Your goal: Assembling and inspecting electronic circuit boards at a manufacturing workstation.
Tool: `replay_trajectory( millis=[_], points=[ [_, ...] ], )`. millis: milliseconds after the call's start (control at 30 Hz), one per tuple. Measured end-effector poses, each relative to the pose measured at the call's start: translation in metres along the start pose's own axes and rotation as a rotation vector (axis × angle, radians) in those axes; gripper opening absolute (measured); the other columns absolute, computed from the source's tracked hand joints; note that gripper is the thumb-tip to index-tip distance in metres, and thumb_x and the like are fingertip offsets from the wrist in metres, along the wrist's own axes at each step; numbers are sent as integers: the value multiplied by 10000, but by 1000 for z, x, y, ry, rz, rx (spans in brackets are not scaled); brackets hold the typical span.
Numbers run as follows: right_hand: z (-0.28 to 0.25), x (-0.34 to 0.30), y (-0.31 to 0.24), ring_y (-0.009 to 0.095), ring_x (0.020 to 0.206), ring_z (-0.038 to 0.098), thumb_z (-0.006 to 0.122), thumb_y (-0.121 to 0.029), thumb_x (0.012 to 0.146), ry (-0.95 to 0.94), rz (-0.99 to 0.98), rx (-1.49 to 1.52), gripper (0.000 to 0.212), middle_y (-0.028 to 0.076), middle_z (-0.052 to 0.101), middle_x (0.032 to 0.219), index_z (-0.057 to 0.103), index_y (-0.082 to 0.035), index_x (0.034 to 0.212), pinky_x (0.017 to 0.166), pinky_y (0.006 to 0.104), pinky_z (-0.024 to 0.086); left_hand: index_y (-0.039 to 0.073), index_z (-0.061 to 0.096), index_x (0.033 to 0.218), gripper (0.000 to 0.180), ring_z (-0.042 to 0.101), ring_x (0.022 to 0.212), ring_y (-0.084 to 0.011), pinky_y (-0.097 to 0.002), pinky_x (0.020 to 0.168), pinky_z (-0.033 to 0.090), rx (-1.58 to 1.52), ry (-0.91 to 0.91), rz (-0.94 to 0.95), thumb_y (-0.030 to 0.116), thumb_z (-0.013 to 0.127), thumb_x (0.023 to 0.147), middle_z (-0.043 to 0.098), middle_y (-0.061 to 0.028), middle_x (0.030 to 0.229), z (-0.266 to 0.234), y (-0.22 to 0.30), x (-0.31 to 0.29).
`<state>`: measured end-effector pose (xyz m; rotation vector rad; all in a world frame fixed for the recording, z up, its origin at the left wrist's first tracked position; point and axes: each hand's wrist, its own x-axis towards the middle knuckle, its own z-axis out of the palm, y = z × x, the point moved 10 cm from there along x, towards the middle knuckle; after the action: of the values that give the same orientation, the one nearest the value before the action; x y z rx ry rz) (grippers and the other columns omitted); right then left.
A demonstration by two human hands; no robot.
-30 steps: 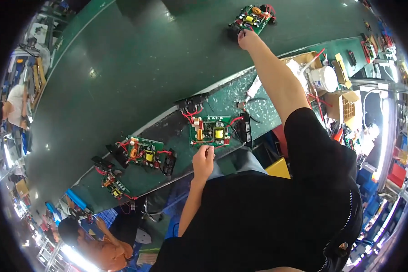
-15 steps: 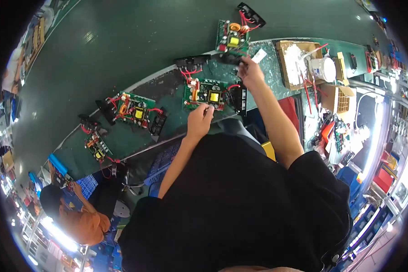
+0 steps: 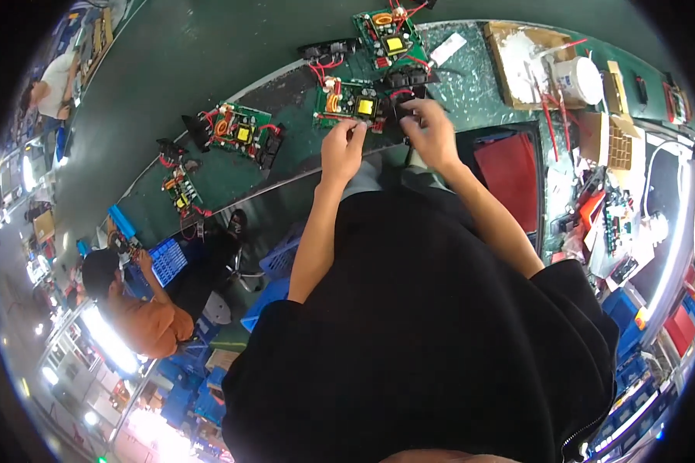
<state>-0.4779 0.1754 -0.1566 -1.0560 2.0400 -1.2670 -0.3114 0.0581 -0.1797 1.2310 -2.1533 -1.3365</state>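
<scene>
In front of me lies a green circuit board (image 3: 337, 104) with a yellow transformer and red wires, joined to black end panels. At its near edge my left hand (image 3: 343, 153) is closed in a pinch. What its fingertips hold, if anything, is hidden. My right hand (image 3: 432, 137) is at the board's right end, thumb and forefinger apart beside the black end panel (image 3: 395, 110). Whether they touch it is unclear. Beyond, a second circuit board (image 3: 388, 45) stands with another black panel (image 3: 407, 76) at its near end.
More wired boards (image 3: 239, 130) lie along the bench to the left. A cardboard tray (image 3: 508, 73) with white material and a white tub (image 3: 578, 81) stand at the right. A person in orange (image 3: 145, 320) works at the lower left. A red sheet (image 3: 507, 181) lies right of my forearm.
My right hand has come back from the farther board to the right end of the near one. My left hand remains at the near board's edge. The view has shifted.
</scene>
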Motion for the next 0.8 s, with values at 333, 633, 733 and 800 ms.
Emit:
replay_trajectory(
  millis=[333, 633, 733, 800],
  points=[
    [12, -14, 107, 375, 869, 656, 769, -340, 708, 15, 488, -48, 714, 221, 665, 952, 491, 69, 1223, 782, 449, 518, -33, 638, 914, 299, 577, 658, -117, -292, 616, 451, -7, -58, -61, 262, 591, 944, 620, -50, 709, 14, -7, -31],
    [21, -29, 72, 447, 1116, 552, 726, -312, 743, -18, 342, -361, 959, 361, 469, 1244, 190, 85, 1431, 945, 439, 472, -18, 647, 909, 277, 652, 681, -234, -360, 657, 490, -57, -72, -125, 250, 581, 924, 653, -121, 722, 1, -58, -18],
    [15, -24, 71, 496, 1100, 525, 744, -301, 740, 193, 137, -273, 954, 363, 471, 1209, 193, 138, 1383, 947, 469, 461, -4, 658, 948, 260, 655, 700, -180, -317, 668, 496, -4, -42, -29, 245, 584, 936, 658, -90, 749, 1, -65, -11],
    [14, -27, 78, 477, 1171, 474, 764, -309, 742, 180, 211, -324, 970, 354, 463, 1196, 193, 179, 1356, 982, 466, 433, 5, 660, 950, 253, 664, 732, -222, -337, 685, 501, 23, -49, -5, 245, 587, 923, 667, -114, 775, 3, -65, -10]
  ],
)
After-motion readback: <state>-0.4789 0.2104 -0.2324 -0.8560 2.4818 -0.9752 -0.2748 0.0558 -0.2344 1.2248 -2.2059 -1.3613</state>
